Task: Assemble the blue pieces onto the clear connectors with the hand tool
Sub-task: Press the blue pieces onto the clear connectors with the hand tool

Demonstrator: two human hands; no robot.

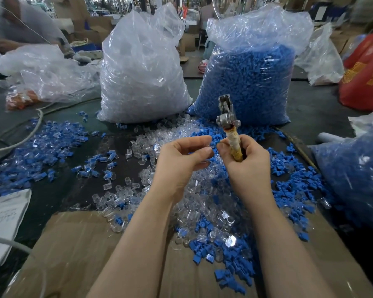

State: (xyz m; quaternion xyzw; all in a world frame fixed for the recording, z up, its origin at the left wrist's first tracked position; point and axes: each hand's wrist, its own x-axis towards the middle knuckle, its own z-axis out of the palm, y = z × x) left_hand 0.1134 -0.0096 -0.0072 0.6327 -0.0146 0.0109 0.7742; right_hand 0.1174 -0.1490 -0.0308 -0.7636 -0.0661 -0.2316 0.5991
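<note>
- Blue piece (214,140) pinched between left hand (181,160) fingertips and right thumb, raised above the heap (clear part between the fingers too blurred to confirm).
- Right hand (244,162) wrapped around tool (228,119) handle, metal head pointing up, away from the piece.
- Loose clear connectors (187,203) and blue pieces below on cardboard (78,244); finished ones at left (30,155); two full bags (142,67) behind.
- Risk, probably: piece slipping into the heap while sharing the grip with the tool, or seating crooked if pressed off-axis.
</note>
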